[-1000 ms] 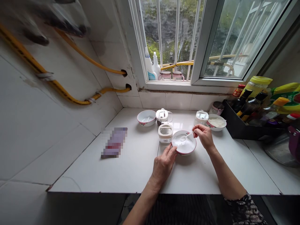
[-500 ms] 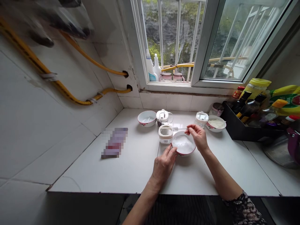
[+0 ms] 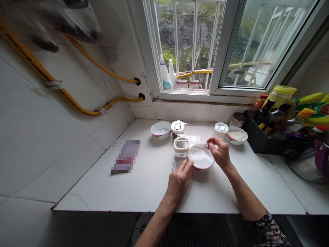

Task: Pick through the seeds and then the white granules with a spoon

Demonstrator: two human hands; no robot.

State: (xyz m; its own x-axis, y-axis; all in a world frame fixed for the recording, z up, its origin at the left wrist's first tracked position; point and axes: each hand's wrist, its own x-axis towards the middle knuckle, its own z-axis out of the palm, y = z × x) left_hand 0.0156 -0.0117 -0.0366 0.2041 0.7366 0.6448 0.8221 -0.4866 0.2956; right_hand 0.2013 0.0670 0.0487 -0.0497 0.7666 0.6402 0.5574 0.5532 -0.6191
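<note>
My left hand (image 3: 179,180) grips the near-left rim of a white bowl (image 3: 204,168) with a red edge. White powder (image 3: 201,158) lies inside it. Between the fingertips of my right hand (image 3: 220,153) is the handle of a small white spoon (image 3: 201,146), its head over the far-left part of the bowl. A white-rimmed seasoning jar (image 3: 181,152) stands just left of the bowl; its contents are hard to make out. Behind it is a second jar (image 3: 178,128) with dark contents and a clear lid beside it.
A white bowl (image 3: 161,137) with a spoon inside stands at the back left. Back right are another jar (image 3: 221,130) and a bowl (image 3: 235,141) of white stuff. A black box (image 3: 259,145) of bottles sits right. A blurred-out flat item (image 3: 125,156) lies left.
My right hand has moved slightly right and toward me, bringing the spoon from beside the jar to over the bowl. My left hand stays on the rim.
</note>
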